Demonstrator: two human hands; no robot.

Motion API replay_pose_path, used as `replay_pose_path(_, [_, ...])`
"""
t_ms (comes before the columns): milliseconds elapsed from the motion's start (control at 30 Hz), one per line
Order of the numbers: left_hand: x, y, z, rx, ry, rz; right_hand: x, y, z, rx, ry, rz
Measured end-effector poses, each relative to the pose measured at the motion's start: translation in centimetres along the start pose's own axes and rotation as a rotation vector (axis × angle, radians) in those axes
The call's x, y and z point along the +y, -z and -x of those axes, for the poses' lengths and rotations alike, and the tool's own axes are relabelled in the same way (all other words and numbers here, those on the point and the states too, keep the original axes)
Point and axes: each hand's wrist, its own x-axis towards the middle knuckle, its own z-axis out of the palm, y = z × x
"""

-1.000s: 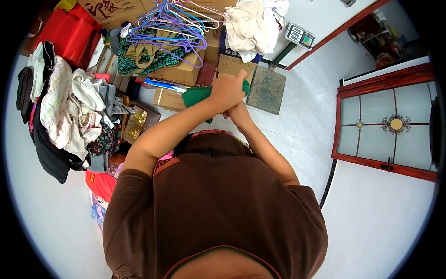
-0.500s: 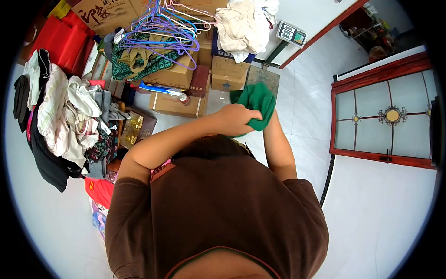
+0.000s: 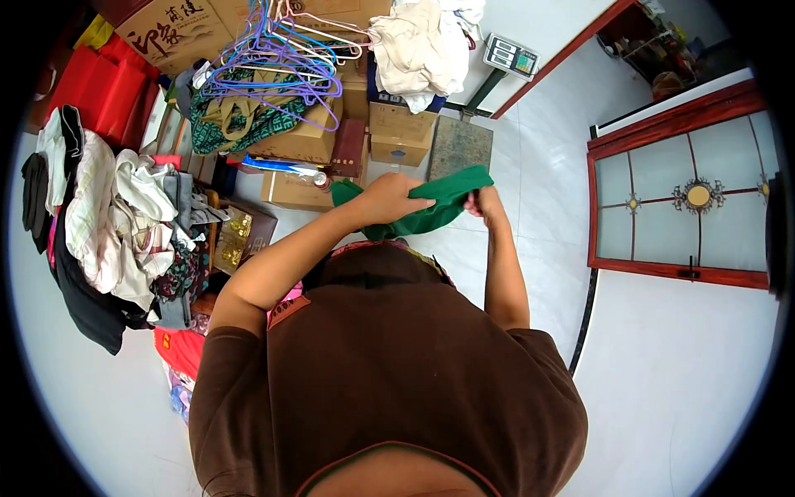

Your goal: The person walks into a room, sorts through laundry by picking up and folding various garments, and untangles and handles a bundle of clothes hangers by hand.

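A piece of green cloth [image 3: 435, 217] stretches between my two hands in front of my waist; I cannot tell what kind of garment it is. My left hand [image 3: 391, 199] is closed on its upper middle, thumb lying across the fabric. Part of the cloth hangs out beyond that hand to the left. At the right end, my right hand [image 3: 487, 204] pinches the cloth just below its raised corner, with the fingers curled.
Clothes hangers [image 3: 281, 66] lie over a patterned bag on cardboard boxes [image 3: 402, 124]. Cream cloth [image 3: 418, 54] is piled beside them. A platform scale [image 3: 460, 147] stands on the floor ahead. Heaped clothes [image 3: 124, 215] are at left, a red-framed glass door [image 3: 696, 195] at right.
The green cloth has gone from bunched up to spread sideways. My left hand has shifted left, and my right hand, hidden behind the cloth before, now shows at its right end.
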Motion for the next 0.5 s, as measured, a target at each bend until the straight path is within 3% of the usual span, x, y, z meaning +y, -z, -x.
replay_pose_path(100, [0.8,-0.9,-0.7,-0.072,-0.088,0.112,-0.6,-3.1,1.2,-0.389,0.027,-0.884])
replay_pose_path(167, [2.0,-1.4,-1.1,-0.189,-0.178,0.104,-3.0,-5.9,3.3,-0.473,0.110,-0.986])
replay_pose_path(200, [1.4,-2.5,-1.4,-0.146,-0.357,0.137,-4.0,-7.0,4.5,-0.464,0.157,-0.945])
replay_pose_path(333, [6.4,-0.9,-0.1,-0.524,-0.356,0.241,-6.2,-8.8,8.5,-0.321,0.372,-0.601])
replay_pose_path(500, [8.2,-1.1,1.5,-0.781,-0.433,0.380,-9.0,-6.9,6.8,-0.158,0.634,-0.237])
